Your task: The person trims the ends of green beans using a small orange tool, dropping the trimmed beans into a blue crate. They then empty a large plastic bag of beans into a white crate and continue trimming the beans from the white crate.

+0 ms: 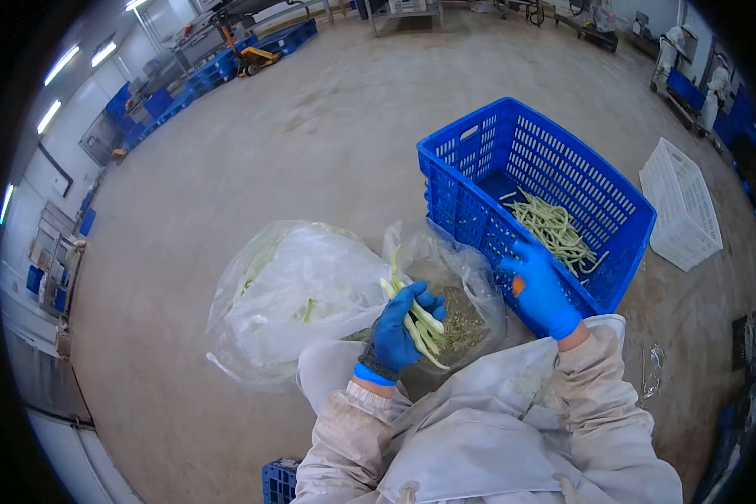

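Observation:
My left hand [399, 328], in a dark blue work glove, is closed around a small bunch of long green beans [426, 334]. Their pale ends stick out above and below the fingers. In a thin blue glove, my right hand [539, 286] is curled around a small orange-handled tool [518, 286]; the rest of the tool is hidden. This hand overlaps the near rim of a blue crate [458, 181], where a heap of green beans [554, 228] lies. Below my left hand, a clear bag [485, 294] has bean trimmings [460, 323] in it.
Left of my hands lies a big clear plastic bag [302, 269] with beans showing through. A white crate [680, 206] stands right of the blue one. A yellow pallet jack [254, 59] and people in white [716, 88] are farther off. Part of another blue crate [277, 483] shows below.

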`<state>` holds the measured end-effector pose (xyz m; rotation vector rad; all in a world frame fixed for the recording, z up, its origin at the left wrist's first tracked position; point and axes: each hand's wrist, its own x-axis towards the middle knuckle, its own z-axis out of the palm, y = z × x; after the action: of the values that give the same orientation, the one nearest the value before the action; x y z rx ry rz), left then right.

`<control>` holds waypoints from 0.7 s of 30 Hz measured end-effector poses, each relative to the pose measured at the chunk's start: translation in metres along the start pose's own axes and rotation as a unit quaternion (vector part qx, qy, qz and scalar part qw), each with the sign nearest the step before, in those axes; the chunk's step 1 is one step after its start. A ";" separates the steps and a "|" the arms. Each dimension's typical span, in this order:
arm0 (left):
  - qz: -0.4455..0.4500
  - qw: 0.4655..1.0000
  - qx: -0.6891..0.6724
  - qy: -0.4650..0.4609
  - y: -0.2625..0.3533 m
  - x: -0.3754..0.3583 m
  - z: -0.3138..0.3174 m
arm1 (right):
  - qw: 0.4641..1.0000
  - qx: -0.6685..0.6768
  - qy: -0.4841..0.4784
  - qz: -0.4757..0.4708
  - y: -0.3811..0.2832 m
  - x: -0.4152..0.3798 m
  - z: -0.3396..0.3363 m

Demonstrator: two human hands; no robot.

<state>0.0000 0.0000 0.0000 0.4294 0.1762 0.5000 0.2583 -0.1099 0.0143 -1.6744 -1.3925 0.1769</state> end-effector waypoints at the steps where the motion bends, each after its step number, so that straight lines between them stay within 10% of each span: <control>1: 0.022 0.998 -0.050 0.029 -0.003 0.003 0.003 | 0.996 -0.064 -0.049 -0.049 0.003 -0.012 0.008; 3: 0.038 0.992 -0.096 0.073 -0.003 -0.009 0.008 | 0.984 -0.115 -0.101 -0.088 -0.016 -0.036 0.023; 5: 0.078 0.986 -0.135 0.066 -0.003 0.001 0.006 | 0.959 0.162 -0.185 0.138 -0.043 -0.033 0.032; 11: 0.098 0.982 -0.157 0.045 -0.016 0.006 0.003 | 0.875 0.375 -0.198 0.234 -0.084 -0.046 0.061; 21: 0.251 0.951 -0.037 0.179 0.011 0.005 0.006 | 0.869 0.337 -0.212 0.295 -0.064 -0.043 0.041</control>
<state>0.0008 0.0092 0.0096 0.3048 0.4007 1.0836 0.1734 -0.1275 0.0185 -1.4282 -0.8860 1.2951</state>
